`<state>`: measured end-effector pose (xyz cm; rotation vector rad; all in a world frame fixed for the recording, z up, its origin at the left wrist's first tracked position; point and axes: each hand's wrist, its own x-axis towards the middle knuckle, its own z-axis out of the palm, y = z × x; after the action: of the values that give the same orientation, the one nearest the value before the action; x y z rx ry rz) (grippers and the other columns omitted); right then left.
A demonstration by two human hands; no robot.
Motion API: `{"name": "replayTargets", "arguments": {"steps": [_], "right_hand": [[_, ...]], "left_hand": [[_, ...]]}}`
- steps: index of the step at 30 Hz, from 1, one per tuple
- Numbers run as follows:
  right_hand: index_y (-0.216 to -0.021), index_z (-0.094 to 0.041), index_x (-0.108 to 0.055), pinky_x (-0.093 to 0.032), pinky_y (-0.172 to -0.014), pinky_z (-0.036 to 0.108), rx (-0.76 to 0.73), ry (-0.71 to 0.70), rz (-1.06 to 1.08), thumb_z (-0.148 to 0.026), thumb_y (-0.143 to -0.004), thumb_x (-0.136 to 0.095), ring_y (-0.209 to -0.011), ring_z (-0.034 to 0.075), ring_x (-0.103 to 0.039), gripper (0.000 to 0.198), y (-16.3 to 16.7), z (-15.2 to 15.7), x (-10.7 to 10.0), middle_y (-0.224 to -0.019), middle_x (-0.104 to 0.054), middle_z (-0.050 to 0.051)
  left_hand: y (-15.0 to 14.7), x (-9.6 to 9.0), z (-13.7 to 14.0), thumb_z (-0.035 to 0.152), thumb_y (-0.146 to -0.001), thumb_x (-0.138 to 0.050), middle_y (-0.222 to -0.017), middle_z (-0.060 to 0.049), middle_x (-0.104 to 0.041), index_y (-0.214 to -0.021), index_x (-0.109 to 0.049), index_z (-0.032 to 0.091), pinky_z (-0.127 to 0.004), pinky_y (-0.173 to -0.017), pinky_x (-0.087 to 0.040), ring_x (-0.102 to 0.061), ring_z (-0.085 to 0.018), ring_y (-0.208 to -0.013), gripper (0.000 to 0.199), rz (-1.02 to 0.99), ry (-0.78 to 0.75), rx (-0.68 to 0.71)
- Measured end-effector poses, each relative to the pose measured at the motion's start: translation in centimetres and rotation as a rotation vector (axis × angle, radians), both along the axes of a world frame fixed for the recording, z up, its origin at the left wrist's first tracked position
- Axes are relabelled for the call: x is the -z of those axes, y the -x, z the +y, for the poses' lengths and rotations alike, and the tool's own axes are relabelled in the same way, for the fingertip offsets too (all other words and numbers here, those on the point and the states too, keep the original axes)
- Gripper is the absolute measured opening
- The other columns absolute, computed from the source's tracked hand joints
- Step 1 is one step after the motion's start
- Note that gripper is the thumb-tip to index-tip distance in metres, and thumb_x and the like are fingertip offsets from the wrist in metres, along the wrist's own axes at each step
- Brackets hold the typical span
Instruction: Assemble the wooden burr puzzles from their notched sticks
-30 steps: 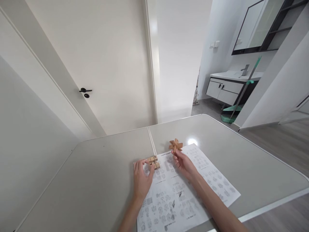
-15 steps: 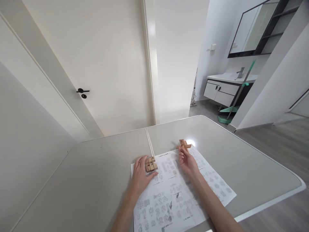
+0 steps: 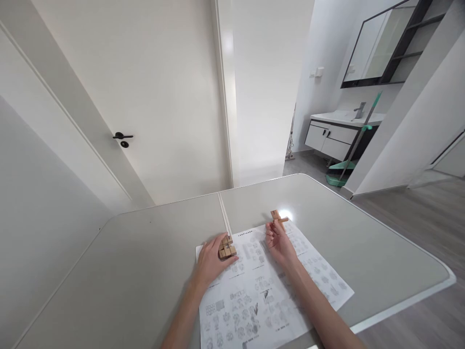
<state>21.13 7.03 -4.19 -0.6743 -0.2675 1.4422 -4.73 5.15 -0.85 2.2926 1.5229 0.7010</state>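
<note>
My left hand (image 3: 214, 257) is wrapped round the left side of a light wooden interlocking puzzle (image 3: 227, 248), thumb in front and fingers behind. Notched blocks with gaps between them make up this puzzle, which rests on the upper left edge of a printed sheet (image 3: 250, 291). Over the sheet's upper right part, my right hand (image 3: 280, 245) has its fingers curled against several loose wooden puzzle pieces (image 3: 276, 214). One of these carries a dark mark like a 3, and another sticks out to the right. My fingers partly hide the pieces.
The grey table (image 3: 127, 281) has a seam (image 3: 224, 213) running away from me and a pale raised rim. A white door (image 3: 174, 97) stands beyond it. At the far right are a washbasin cabinet (image 3: 329, 135) and a green dustpan (image 3: 336, 180).
My right hand has turned slightly, and the piece end that stuck out left of its fingers no longer shows. My left fingers have closed further over the puzzle.
</note>
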Motion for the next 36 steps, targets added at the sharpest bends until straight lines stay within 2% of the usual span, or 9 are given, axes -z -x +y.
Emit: {"name": "replayTargets", "arguments": {"steps": [4, 5, 9, 13, 15, 18, 25, 31, 36], "right_hand": [[-0.089, -0.019, -0.068, -0.050, -0.047, 0.021, -0.124, -0.044, -0.376, -0.041, -0.080, -0.082, -0.059, 0.011, -0.058, 0.028, 2.3, -1.2, -0.8, -0.090, -0.068, 0.003], [-0.092, -0.019, -0.068, -0.050, -0.049, 0.024, -0.164, -0.103, -0.583, -0.043, -0.081, -0.080, -0.060, 0.013, -0.059, 0.029, 2.9, -1.6, -0.9, -0.090, -0.068, 0.003], [-0.118, -0.024, -0.065, -0.054, -0.091, 0.042, -0.222, -0.473, -1.228, -0.036, -0.083, -0.074, -0.104, 0.027, -0.064, 0.038, 4.7, -2.7, -1.1, -0.119, -0.068, 0.009], [-0.147, -0.028, -0.045, -0.035, -0.116, 0.054, -0.262, -0.716, -1.484, -0.030, -0.088, -0.069, -0.140, 0.033, -0.041, 0.063, 5.1, -3.1, -0.6, -0.148, -0.052, 0.010], [-0.151, -0.029, -0.039, -0.034, -0.116, 0.054, -0.297, -0.732, -1.521, -0.031, -0.092, -0.066, -0.144, 0.033, -0.036, 0.065, 5.2, -3.1, -0.5, -0.151, -0.050, 0.010], [-0.147, -0.029, -0.044, -0.038, -0.113, 0.053, -0.309, -0.723, -1.513, -0.034, -0.093, -0.067, -0.138, 0.033, -0.042, 0.058, 5.1, -3.1, -0.7, -0.143, -0.055, 0.011], [-0.130, -0.028, -0.060, -0.047, -0.102, 0.048, -0.323, -0.571, -1.388, -0.034, -0.075, -0.085, -0.119, 0.032, -0.055, 0.061, 3.9, -3.3, -1.3, -0.124, -0.061, 0.010], [-0.116, -0.024, -0.065, -0.050, -0.096, 0.042, -0.280, -0.359, -1.161, -0.038, -0.076, -0.083, -0.104, 0.026, -0.064, 0.047, 3.9, -2.8, -1.4, -0.113, -0.068, 0.006], [-0.120, -0.023, -0.063, -0.052, -0.095, 0.039, -0.248, -0.309, -0.944, -0.042, -0.074, -0.085, -0.102, 0.024, -0.065, 0.055, 4.0, -2.5, -1.5, -0.113, -0.069, 0.008]], "left_hand": [[-0.1, 0.2, 0.1, 0.047, -0.080, -0.078, -0.130, -0.006, -0.069, -0.139, -0.053, 0.032, -0.050, -0.104, -0.046, -0.066, -0.031, -0.116, 0.066, -0.051, 0.015, -0.001], [0.0, 0.2, 0.2, 0.045, -0.079, -0.078, -0.130, -0.006, -0.069, -0.139, -0.053, 0.032, -0.049, -0.104, -0.046, -0.066, -0.031, -0.116, 0.066, -0.065, 0.013, 0.002], [0.7, 0.3, 0.2, 0.045, -0.077, -0.081, -0.130, -0.006, -0.067, -0.141, -0.051, 0.032, -0.043, -0.097, -0.051, -0.066, -0.029, -0.113, 0.072, -0.117, 0.032, 0.018], [1.8, 0.6, 0.2, 0.048, -0.078, -0.080, -0.121, -0.007, -0.068, -0.147, -0.046, 0.031, -0.037, -0.084, -0.055, -0.067, -0.024, -0.093, 0.078, -0.140, 0.129, 0.000], [2.1, 0.8, 0.2, 0.045, -0.079, -0.079, -0.119, -0.006, -0.068, -0.147, -0.046, 0.031, -0.037, -0.085, -0.054, -0.065, -0.021, -0.088, 0.077, -0.152, 0.153, 0.011], [2.1, 0.9, 0.3, 0.037, -0.077, -0.080, -0.123, -0.006, -0.067, -0.144, -0.048, 0.030, -0.038, -0.089, -0.053, -0.063, -0.020, -0.087, 0.074, -0.184, 0.163, 0.043], [0.9, 0.2, -0.5, 0.031, -0.073, -0.082, -0.120, -0.003, -0.069, -0.143, -0.048, 0.032, -0.037, -0.086, -0.053, -0.062, -0.020, -0.087, 0.078, -0.234, 0.230, 0.121], [1.0, 0.2, -0.6, 0.041, -0.066, -0.089, -0.134, -0.007, -0.061, -0.142, -0.051, 0.032, -0.043, -0.096, -0.052, -0.063, -0.028, -0.108, 0.086, -0.205, 0.168, 0.111], [1.4, -0.3, -0.4, 0.045, -0.063, -0.091, -0.130, -0.008, -0.062, -0.120, -0.067, 0.029, -0.046, -0.105, -0.047, -0.055, -0.032, -0.124, 0.064, -0.165, 0.080, 0.116]]}}
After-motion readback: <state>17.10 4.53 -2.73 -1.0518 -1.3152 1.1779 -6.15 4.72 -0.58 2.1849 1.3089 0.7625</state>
